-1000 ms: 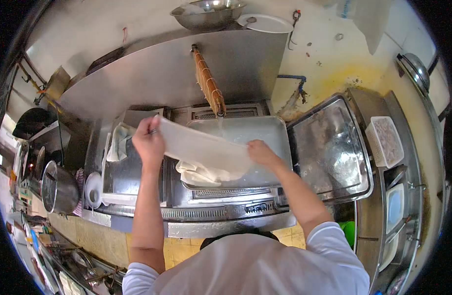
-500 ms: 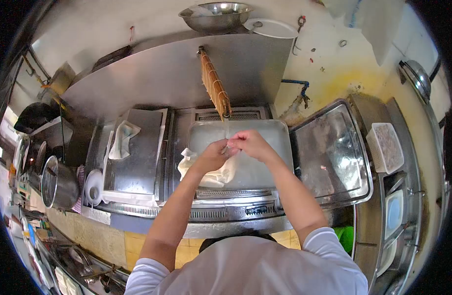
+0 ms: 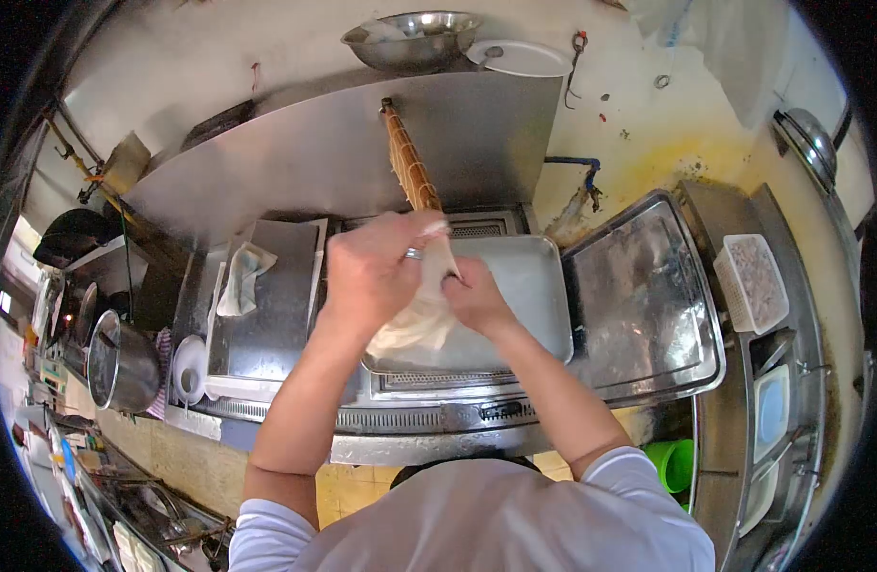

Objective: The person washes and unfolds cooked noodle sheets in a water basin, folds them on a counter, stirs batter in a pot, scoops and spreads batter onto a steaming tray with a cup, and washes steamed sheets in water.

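Note:
My left hand [image 3: 377, 272] is closed on a gathered pale cloth [image 3: 416, 322], raised over the left part of a shallow metal tray [image 3: 524, 286]. Lower and to the right, my right hand [image 3: 477, 296] is closed round the same cloth. The cloth's lower folds hang over the tray's left side. Just beyond my hands is a wrapped, string-bound wooden roller [image 3: 408, 157] at the metal backsplash. Another folded cloth [image 3: 245, 278] lies on the metal surface [image 3: 267, 334] at the left.
A large empty-looking metal tray [image 3: 639, 296] stands to the right, beside a white basket [image 3: 751, 284]. A steel bowl [image 3: 413, 43] and white plate [image 3: 520, 59] sit on the back ledge. At the left are a metal pot [image 3: 124, 362] and a small white dish [image 3: 190, 370].
The cloth was stretched between my hands, then lowered and bunched. My left hand has now risen up and left, pulling the cloth up, while my right hand is slightly lower.

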Demonstrator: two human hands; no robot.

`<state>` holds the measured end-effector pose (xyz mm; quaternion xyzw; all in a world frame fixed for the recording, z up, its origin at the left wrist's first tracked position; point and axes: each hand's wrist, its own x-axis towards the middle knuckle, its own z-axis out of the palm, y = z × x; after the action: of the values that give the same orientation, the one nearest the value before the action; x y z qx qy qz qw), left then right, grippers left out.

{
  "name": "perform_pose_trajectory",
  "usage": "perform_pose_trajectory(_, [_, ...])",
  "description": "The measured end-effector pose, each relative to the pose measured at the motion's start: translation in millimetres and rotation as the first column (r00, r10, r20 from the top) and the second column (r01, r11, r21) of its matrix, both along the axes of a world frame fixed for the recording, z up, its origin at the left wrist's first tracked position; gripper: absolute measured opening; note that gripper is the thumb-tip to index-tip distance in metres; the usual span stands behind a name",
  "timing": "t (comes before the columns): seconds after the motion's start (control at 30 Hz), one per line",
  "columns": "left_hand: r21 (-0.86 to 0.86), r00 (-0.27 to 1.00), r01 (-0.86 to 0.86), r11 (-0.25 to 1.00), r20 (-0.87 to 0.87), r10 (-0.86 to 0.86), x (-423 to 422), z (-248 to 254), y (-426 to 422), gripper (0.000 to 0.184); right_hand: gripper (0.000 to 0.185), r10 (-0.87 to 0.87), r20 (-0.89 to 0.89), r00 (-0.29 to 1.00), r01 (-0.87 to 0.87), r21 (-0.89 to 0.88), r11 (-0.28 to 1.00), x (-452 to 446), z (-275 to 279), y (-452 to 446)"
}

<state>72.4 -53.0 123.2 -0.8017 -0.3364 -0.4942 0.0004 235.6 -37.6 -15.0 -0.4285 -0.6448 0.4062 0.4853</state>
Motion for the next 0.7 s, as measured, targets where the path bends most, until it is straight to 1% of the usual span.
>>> perform_pose_trajectory(0.03, [0.009,0.994,-0.075,0.997,0.084,0.074,-10,-1,3,0.012,0.013,-0.033,0.098,0.995,0.03,0.029,0.999,11,-19,4])
perform_pose_trajectory(0.1, [0.011,0.947,-0.212,0.977,0.251,0.203,-29,-9,13,0.007,0.015,-0.101,0.324,0.941,0.117,-0.029,0.993,41,-63,3])
perform_pose_trajectory(0.17, [-0.163,0.918,-0.273,0.948,0.251,0.308,-41,-24,20,0.004,0.016,-0.141,0.445,0.885,0.177,-0.041,0.983,83,-130,9])
perform_pose_trajectory(0.2, [-0.248,0.899,-0.303,0.92,0.244,0.363,-43,-36,25,0.004,0.018,-0.127,0.541,0.831,0.196,-0.072,0.978,99,-134,8])
perform_pose_trajectory(0.23, [-0.418,0.901,-0.317,0.851,0.147,0.408,-43,-61,36,0.005,0.02,-0.107,0.629,0.77,0.217,-0.101,0.971,110,-137,9])
perform_pose_trajectory(0.27, [-0.35,0.955,-0.247,0.904,0.071,0.289,-44,-97,47,0.008,0.021,-0.081,0.709,0.701,0.241,-0.127,0.962,115,-138,11])
perform_pose_trajectory(0.3, [-0.454,0.962,-0.161,0.877,0.125,0.241,-34,-132,57,0.008,0.027,-0.094,0.708,0.7,0.224,-0.093,0.97,114,-139,22])
perform_pose_trajectory(0.33, [-0.465,0.986,-0.098,0.88,0.075,0.149,-26,-163,65,0.01,0.03,-0.175,0.559,0.81,0.214,-0.004,0.977,104,-135,29])
perform_pose_trajectory(0.37, [-0.551,0.992,-0.107,0.827,-0.01,0.122,-8,-158,54,0.019,0.032,-0.236,0.385,0.892,0.22,0.085,0.972,85,-127,37])
perform_pose_trajectory(0.43, [-0.472,0.997,-0.03,0.881,0.05,0.061,18,-171,54,0.022,0.034,-0.144,0.125,0.982,0.141,0.028,0.99,39,-68,40])
perform_pose_trajectory(0.47, [-0.431,0.997,0.009,0.902,0.077,0.027,24,-180,55,0.024,0.033,-0.04,0.084,0.996,0.048,-0.092,0.995,21,-60,47])
perform_pose_trajectory(0.5, [-0.427,0.994,0.025,0.904,0.108,0.023,22,-191,64,0.027,0.032,0.059,0.03,0.998,-0.051,-0.205,0.977,12,-56,50])
perform_pose_trajectory(0.53, [-0.393,0.992,-0.032,0.919,0.102,0.078,13,-188,65,0.027,0.03,0.083,0.145,0.986,-0.045,-0.246,0.968,14,-63,46])
perform_pose_trajectory(0.6, [-0.316,0.976,-0.152,0.936,0.1,0.193,-22,-173,71,0.027,0.025,0.146,0.364,0.92,-0.023,-0.32,0.947,19,-83,33])
perform_pose_trajectory(0.67, [-0.408,0.884,-0.175,0.896,0.335,0.325,-56,-142,62,0.03,0.023,0.108,0.587,0.802,0.081,-0.286,0.955,66,-123,31])
perform_pose_trajectory(0.7, [-0.445,0.884,-0.205,0.872,0.299,0.36,-62,-142,62,0.031,0.023,0.057,0.701,0.711,0.072,-0.154,0.986,100,-158,38])
